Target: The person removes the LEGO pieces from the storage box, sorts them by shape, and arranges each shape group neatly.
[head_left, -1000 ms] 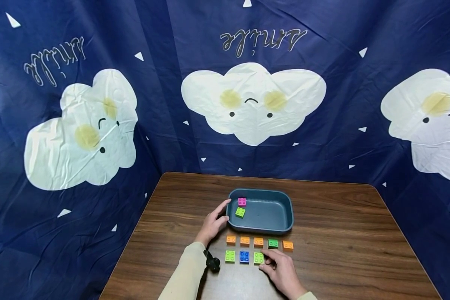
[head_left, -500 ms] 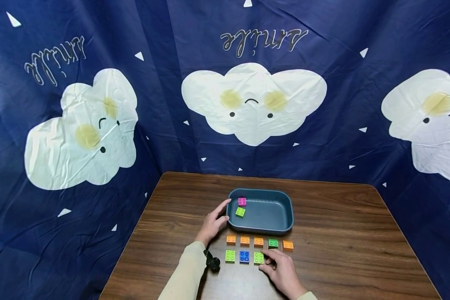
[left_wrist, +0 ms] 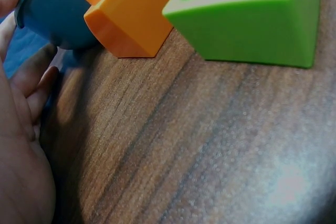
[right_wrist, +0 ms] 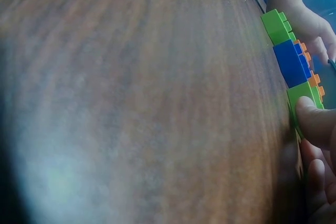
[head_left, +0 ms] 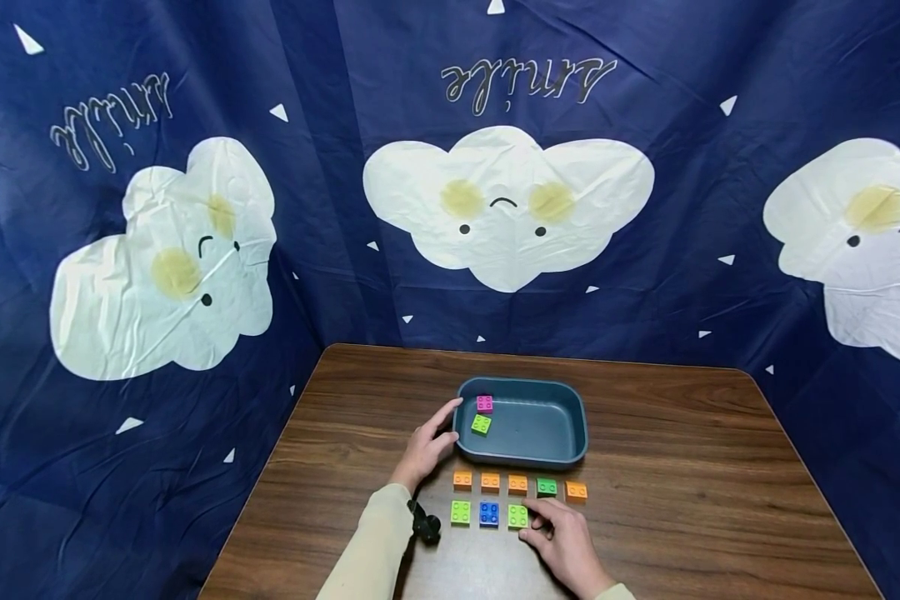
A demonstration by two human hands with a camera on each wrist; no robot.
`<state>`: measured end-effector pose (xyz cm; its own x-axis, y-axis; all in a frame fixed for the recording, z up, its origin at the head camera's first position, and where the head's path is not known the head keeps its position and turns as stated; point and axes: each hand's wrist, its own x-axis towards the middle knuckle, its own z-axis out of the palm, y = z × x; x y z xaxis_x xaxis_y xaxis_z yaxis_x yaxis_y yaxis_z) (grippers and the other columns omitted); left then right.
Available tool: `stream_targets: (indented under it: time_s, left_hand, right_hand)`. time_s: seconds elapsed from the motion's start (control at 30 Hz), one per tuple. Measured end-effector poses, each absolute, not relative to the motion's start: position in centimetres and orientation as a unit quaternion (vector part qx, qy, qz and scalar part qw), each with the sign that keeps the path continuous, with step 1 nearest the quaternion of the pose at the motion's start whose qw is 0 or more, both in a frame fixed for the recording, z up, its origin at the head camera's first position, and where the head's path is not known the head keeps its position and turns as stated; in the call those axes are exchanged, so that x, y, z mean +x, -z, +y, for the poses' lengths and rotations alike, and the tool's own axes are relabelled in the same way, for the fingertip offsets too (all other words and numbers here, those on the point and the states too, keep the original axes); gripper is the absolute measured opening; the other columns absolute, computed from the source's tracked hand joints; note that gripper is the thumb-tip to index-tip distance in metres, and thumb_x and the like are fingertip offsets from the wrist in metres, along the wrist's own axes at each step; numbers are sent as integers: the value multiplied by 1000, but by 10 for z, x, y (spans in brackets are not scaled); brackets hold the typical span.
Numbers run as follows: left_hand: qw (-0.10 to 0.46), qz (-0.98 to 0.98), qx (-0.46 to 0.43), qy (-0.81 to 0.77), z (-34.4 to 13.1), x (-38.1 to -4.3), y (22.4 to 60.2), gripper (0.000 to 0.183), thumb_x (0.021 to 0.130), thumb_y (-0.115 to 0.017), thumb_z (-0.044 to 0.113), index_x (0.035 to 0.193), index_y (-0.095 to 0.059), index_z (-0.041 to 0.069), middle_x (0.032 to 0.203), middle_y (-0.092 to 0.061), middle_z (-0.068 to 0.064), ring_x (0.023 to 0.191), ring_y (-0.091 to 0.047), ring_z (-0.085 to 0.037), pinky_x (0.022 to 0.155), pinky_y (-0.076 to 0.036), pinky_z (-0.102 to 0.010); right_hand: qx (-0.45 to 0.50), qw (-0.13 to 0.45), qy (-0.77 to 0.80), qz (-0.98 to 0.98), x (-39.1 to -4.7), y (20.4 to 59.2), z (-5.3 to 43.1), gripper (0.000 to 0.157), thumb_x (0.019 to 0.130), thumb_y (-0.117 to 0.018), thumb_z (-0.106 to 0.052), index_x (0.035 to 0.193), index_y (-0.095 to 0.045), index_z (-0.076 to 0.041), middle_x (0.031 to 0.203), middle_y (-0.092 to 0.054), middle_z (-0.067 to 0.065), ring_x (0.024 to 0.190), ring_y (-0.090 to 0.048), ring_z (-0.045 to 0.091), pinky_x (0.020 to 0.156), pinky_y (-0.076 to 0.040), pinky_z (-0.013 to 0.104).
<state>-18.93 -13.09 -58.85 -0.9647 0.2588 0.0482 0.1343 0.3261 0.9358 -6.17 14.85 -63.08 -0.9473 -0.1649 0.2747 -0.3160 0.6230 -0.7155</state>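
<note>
My left hand (head_left: 424,450) touches the left side of a dark teal tray (head_left: 579,425), its fingers stretched along the outer wall and rim. My right hand (head_left: 564,537) pinches a lime-green toy building block (head_left: 517,517) between thumb and forefinger. In the right wrist view the thumb (right_wrist: 311,109) lies on that block's near face. The pinched block stands at the right end of the front row, with a blue block (head_left: 489,513) and another lime-green block (head_left: 461,512) to its left. Inside the tray lie a pink block (head_left: 484,404) and a lime-green block (head_left: 481,425).
Between the tray and the front row runs a back row of small blocks: three orange ones (head_left: 490,482), a dark green one (head_left: 546,487) and another orange one (head_left: 576,491). The wooden table (head_left: 675,467) meets a blue cloud-print curtain (head_left: 315,250) at the back and sides.
</note>
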Motion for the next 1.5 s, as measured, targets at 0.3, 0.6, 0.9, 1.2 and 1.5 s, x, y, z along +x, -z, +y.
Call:
stream_targets:
  time_s: [0.3,0.6,0.9,1.2,1.5]
  left_hand:
    - [43,813,120,-568,-130,-187,588,60,100,-61,7,158,-51,21,161,-49,-10,151,-41,-38,120,-26,-69]
    - [56,820,114,-558,-133,-201,620,61,103,-59,11,161,-46,25,165,-43,-7,154,-37,-35,122,-25,-67]
    - [33,819,118,-560,-136,-204,632,62,101,-63,17,156,-48,42,163,-47,4,153,-40,-27,124,-25,-63]
    - [34,828,122,-547,-136,-204,630,63,100,-62,20,156,-47,45,162,-47,6,152,-40,-24,124,-27,-60]
    - [30,822,127,-554,-135,-205,630,63,101,-63,17,155,-48,45,161,-48,5,152,-41,-26,123,-27,-64]
  right_hand:
    - [129,82,-408,-900,-62,632,148,42,75,-94,-9,115,-80,-11,89,-68,-12,73,-56,-5,59,-50,19]
    - [106,46,-418,-901,-61,627,150,43,78,-93,-12,118,-78,-8,90,-68,-10,72,-56,-5,59,-50,20]
    - [106,46,-430,-895,-59,624,151,45,78,-93,-13,120,-78,-6,88,-69,-9,70,-57,-5,59,-52,20]
    - [101,57,-457,-882,-57,612,151,47,76,-93,-10,120,-78,-6,89,-72,-5,71,-60,-4,60,-55,21]
    - [154,169,-434,-871,-77,577,148,45,71,-94,0,114,-80,-7,91,-76,0,70,-65,1,59,-55,22]
